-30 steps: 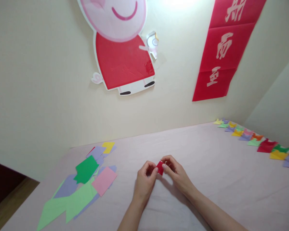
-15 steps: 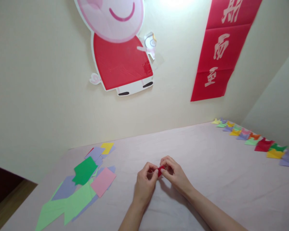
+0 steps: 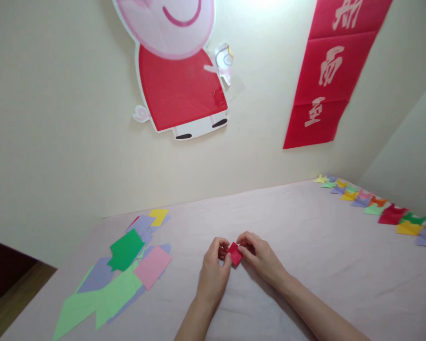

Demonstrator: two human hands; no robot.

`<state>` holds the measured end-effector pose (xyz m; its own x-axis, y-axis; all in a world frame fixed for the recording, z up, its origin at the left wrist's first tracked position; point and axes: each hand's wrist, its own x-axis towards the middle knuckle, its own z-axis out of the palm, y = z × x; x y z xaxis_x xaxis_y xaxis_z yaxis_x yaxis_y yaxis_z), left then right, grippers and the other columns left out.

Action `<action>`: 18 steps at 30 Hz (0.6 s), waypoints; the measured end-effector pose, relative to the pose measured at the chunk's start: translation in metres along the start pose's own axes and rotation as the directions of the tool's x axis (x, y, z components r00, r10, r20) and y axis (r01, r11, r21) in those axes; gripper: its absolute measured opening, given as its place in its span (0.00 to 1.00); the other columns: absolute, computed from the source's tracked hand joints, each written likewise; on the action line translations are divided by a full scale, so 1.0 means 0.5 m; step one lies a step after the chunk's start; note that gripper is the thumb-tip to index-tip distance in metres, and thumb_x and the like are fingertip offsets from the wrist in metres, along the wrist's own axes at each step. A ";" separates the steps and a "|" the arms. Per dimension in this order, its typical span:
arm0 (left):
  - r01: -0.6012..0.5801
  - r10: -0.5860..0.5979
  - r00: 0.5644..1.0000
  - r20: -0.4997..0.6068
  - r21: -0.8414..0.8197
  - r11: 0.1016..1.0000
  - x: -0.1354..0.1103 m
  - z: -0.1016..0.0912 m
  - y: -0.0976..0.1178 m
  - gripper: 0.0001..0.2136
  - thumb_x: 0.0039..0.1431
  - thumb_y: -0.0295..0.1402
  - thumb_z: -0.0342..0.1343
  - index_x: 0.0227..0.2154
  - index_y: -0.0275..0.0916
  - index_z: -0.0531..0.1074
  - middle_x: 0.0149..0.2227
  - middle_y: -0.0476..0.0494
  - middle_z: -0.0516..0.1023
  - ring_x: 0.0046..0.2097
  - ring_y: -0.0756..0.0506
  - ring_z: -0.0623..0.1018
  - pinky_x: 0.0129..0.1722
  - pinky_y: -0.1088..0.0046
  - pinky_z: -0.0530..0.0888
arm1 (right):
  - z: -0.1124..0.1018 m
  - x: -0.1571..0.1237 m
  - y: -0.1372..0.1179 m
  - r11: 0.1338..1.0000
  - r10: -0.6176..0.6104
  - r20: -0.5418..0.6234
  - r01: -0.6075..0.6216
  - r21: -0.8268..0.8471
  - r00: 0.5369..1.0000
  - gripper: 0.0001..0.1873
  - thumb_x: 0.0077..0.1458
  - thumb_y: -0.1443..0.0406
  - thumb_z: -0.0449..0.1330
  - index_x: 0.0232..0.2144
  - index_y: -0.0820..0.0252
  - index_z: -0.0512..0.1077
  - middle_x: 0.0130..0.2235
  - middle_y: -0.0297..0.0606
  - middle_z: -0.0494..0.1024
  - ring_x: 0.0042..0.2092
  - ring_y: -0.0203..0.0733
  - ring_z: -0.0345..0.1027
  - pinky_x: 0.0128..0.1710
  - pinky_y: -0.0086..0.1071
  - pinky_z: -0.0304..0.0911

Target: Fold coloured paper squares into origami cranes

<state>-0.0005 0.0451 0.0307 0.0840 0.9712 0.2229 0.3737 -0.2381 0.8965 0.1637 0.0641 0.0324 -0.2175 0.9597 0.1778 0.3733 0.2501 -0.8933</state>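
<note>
Low centre of frame, I've one folded red paper clamped in both grips, left hand and right hand; some fingertips hidden. Left side: one dark-green sheet, one pink sheet, one yellow sheet; overlapping purple sheets, can't count. Far right: folded papers, row cut off. Top: one banner, cut off.

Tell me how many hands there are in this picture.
2: the left hand at the left of the red paper, the right hand at its right.
</note>
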 end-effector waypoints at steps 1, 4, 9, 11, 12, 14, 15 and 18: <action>-0.053 0.050 0.998 0.029 0.081 0.995 -0.002 -0.001 0.003 0.08 0.57 0.22 0.48 0.36 0.41 0.68 0.36 0.47 0.73 0.38 0.46 0.73 0.40 0.70 0.70 | -0.001 0.001 0.002 0.998 -0.021 0.011 0.021 -0.065 1.000 0.05 0.55 0.71 0.55 0.32 0.57 0.69 0.32 0.35 0.72 0.36 0.42 0.66 0.38 0.35 0.61; -0.170 0.139 0.984 0.114 0.343 0.924 -0.007 -0.007 0.009 0.11 0.57 0.21 0.48 0.36 0.42 0.71 0.38 0.45 0.72 0.42 0.43 0.71 0.42 0.65 0.68 | -0.007 0.002 0.005 0.972 -0.098 0.051 0.106 -0.207 0.994 0.08 0.53 0.74 0.56 0.33 0.57 0.69 0.33 0.36 0.73 0.40 0.45 0.64 0.41 0.37 0.61; -0.188 0.129 0.980 0.150 0.506 0.842 -0.006 -0.026 0.014 0.14 0.55 0.18 0.48 0.35 0.43 0.74 0.38 0.45 0.71 0.43 0.42 0.69 0.42 0.64 0.66 | -0.020 -0.003 -0.008 0.904 -0.293 0.186 0.335 -0.266 0.938 0.11 0.54 0.77 0.56 0.33 0.57 0.71 0.37 0.37 0.73 0.42 0.43 0.62 0.44 0.37 0.60; -0.201 0.125 0.976 0.180 0.510 0.836 -0.004 -0.032 0.015 0.16 0.53 0.17 0.47 0.35 0.43 0.73 0.37 0.45 0.72 0.43 0.42 0.69 0.43 0.64 0.66 | -0.020 -0.005 -0.011 0.861 -0.344 0.251 0.410 -0.300 0.905 0.12 0.54 0.78 0.57 0.32 0.57 0.73 0.37 0.37 0.74 0.42 0.43 0.62 0.44 0.36 0.60; -0.208 0.121 0.973 0.199 0.512 0.833 -0.004 -0.034 0.016 0.17 0.52 0.16 0.47 0.35 0.43 0.73 0.37 0.45 0.73 0.43 0.42 0.69 0.43 0.64 0.65 | -0.019 -0.006 -0.010 0.842 -0.352 0.265 0.427 -0.328 0.898 0.12 0.54 0.77 0.57 0.32 0.57 0.74 0.36 0.37 0.74 0.42 0.43 0.62 0.43 0.36 0.59; -0.224 0.115 0.966 0.231 0.527 0.820 -0.004 -0.037 0.020 0.17 0.51 0.16 0.47 0.36 0.43 0.72 0.37 0.46 0.74 0.44 0.42 0.68 0.44 0.63 0.65 | -0.015 -0.006 -0.006 0.814 -0.353 0.266 0.435 -0.385 0.897 0.10 0.56 0.75 0.58 0.31 0.57 0.74 0.35 0.37 0.74 0.41 0.43 0.61 0.41 0.36 0.59; -0.232 0.115 0.963 0.243 0.538 0.810 -0.004 -0.038 0.022 0.17 0.50 0.16 0.47 0.36 0.42 0.72 0.38 0.46 0.74 0.44 0.41 0.68 0.44 0.63 0.64 | -0.012 -0.005 -0.002 0.806 -0.352 0.261 0.433 -0.404 0.899 0.09 0.58 0.74 0.58 0.31 0.57 0.74 0.35 0.37 0.74 0.40 0.43 0.61 0.41 0.36 0.58; -0.248 0.119 0.959 0.257 0.557 0.793 -0.003 -0.040 0.029 0.14 0.51 0.18 0.49 0.35 0.43 0.72 0.37 0.45 0.75 0.44 0.41 0.68 0.45 0.61 0.64 | -0.009 -0.003 0.004 0.806 -0.337 0.251 0.416 -0.422 0.908 0.08 0.59 0.73 0.57 0.31 0.58 0.74 0.34 0.38 0.74 0.39 0.43 0.61 0.40 0.36 0.59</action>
<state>-0.0138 0.0399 0.0512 0.3623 0.9051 0.2224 0.7897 -0.4249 0.4425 0.1690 0.0635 0.0323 -0.5493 0.7547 0.3587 0.5908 0.6543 -0.4721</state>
